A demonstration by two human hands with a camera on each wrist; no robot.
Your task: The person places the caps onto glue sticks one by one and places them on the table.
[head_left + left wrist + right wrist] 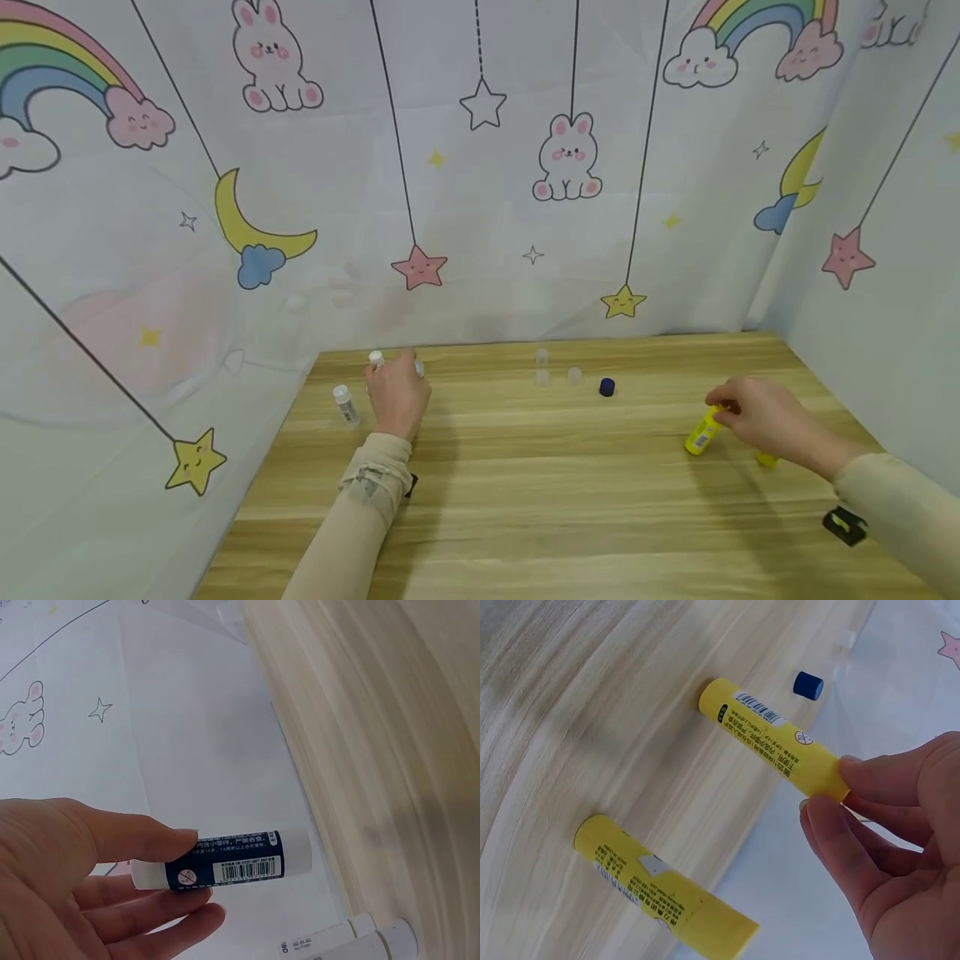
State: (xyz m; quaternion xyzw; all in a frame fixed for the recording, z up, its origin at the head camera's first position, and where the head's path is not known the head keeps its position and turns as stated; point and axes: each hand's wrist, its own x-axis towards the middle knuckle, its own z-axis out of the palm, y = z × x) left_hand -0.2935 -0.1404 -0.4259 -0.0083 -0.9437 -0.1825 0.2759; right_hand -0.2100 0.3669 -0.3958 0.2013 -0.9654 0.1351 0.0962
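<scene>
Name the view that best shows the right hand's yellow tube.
The right wrist view: the yellow tube appears large, its barcode visible, one end pinched by the right hand. The head view shows it smaller, upper end partly covered; the left wrist view lacks it.

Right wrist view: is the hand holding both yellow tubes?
No, the right hand pinches one yellow tube; the other tube stands apart, untouched.

Right hand (772, 417) hides most of one yellow tube (766, 459), head view. White tubes (394, 943) cut off at left wrist view's bottom edge.
</scene>
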